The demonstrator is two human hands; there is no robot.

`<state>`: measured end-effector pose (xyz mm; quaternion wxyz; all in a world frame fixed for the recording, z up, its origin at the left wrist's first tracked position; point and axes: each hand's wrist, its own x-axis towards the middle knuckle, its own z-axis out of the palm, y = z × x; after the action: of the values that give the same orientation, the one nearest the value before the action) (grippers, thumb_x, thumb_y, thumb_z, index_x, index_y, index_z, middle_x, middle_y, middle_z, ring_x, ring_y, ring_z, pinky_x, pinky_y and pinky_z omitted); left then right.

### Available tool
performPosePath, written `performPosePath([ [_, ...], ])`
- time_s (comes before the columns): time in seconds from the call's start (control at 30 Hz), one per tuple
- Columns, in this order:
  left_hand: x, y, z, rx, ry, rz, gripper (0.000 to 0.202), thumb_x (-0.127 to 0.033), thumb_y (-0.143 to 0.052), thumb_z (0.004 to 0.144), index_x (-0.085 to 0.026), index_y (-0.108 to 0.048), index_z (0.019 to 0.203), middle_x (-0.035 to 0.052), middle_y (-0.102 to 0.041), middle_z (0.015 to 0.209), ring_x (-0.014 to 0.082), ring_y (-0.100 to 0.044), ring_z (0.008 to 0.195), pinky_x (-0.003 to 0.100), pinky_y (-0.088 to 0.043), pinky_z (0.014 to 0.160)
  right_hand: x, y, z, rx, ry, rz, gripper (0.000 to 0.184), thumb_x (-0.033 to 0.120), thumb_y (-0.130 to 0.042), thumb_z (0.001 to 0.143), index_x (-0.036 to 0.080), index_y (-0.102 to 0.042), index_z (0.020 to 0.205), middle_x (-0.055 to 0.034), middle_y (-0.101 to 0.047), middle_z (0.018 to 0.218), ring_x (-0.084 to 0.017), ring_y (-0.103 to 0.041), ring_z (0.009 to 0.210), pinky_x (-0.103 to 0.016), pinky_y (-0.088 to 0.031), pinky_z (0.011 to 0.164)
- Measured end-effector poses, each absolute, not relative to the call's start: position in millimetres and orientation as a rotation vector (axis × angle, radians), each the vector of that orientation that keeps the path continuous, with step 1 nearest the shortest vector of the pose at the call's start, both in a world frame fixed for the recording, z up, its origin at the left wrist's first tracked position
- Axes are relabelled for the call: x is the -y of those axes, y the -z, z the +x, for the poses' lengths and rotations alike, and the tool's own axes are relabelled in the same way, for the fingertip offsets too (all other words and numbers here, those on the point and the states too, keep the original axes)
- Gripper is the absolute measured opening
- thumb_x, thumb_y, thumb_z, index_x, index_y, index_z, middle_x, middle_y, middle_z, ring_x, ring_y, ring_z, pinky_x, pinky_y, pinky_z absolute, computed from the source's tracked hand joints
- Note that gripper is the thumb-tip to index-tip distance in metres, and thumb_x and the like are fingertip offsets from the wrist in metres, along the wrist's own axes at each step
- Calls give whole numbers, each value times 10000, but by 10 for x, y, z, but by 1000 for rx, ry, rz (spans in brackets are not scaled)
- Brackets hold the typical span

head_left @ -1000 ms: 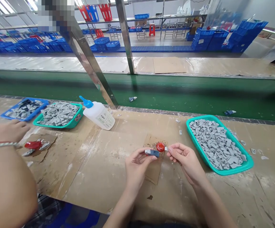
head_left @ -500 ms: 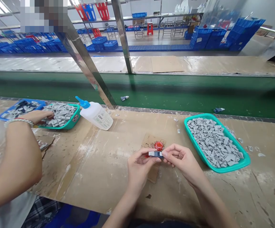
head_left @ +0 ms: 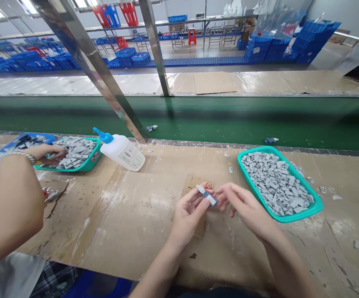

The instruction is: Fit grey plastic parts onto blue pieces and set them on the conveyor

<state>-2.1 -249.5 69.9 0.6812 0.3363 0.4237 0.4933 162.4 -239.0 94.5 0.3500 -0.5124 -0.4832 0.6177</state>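
My left hand [head_left: 184, 219] pinches a small dark blue and light grey plastic piece [head_left: 207, 195] between thumb and fingers, tilted with its pale rounded end up and to the left. Just right of it is my right hand [head_left: 241, 205], its fingers loosely bent and apart, with nothing visible in them. Behind the piece, a red round object [head_left: 209, 187] is mostly hidden. It rests on a small stained cardboard scrap [head_left: 192, 181], which my left hand partly covers.
A green tray [head_left: 317, 205] of small grey parts stands at right. A white squeeze bottle [head_left: 125, 153] with a blue nozzle leans left of centre. Another person's hand [head_left: 44, 153] reaches into a second green tray [head_left: 94, 159]. Two pieces lie on the green conveyor belt [head_left: 210, 120].
My right hand has let go of the plastic piece and drawn slightly away. My left hand has tilted the piece. The two pieces on the belt have shifted left.
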Motion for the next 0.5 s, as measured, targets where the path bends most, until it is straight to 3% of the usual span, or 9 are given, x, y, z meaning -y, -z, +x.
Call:
performPosePath([
  [0.1, 2483, -745, -31, -902, -1091, 647, 445, -253, -597, 825, -192, -526, 1260, 127, -620, 1193, 258, -572, 1113, 385, -504, 899, 2329, -907, 1890, 1174, -1341, -1485, 454, 580, -355, 875, 202, -595, 954, -88, -665, 856, -195, -607, 757, -263, -451, 576],
  [0.2, 2443, -796, -92, -907, -1102, 598, 461, -251, -573, 843, -202, -491, 1294, 116, -598, 1233, 243, -551, 1149, 374, -457, 970, 2259, -827, 2270, 1178, -980, -1743, 406, 583, -468, 821, 220, -611, 933, -89, -682, 873, -222, -621, 791, -287, -468, 611],
  [0.37, 2283, -836, -259, -992, -1109, 687, 461, -253, -611, 813, -214, -522, 1264, 91, -577, 1269, 227, -537, 1167, 344, -403, 1029, 2142, -700, 2808, 1253, -521, -2041, 302, 492, -538, 792, 229, -643, 897, -79, -705, 837, -249, -646, 770, -323, -441, 611],
  [0.5, 2133, -822, -401, -1054, -1159, 710, 496, -214, -648, 775, -211, -529, 1257, 77, -624, 1176, 205, -578, 1104, 334, -399, 1026, 1965, -642, 2930, 1524, -364, -2118, 226, 394, -553, 782, 249, -672, 908, -40, -703, 824, -231, -630, 737, -316, -393, 592],
])
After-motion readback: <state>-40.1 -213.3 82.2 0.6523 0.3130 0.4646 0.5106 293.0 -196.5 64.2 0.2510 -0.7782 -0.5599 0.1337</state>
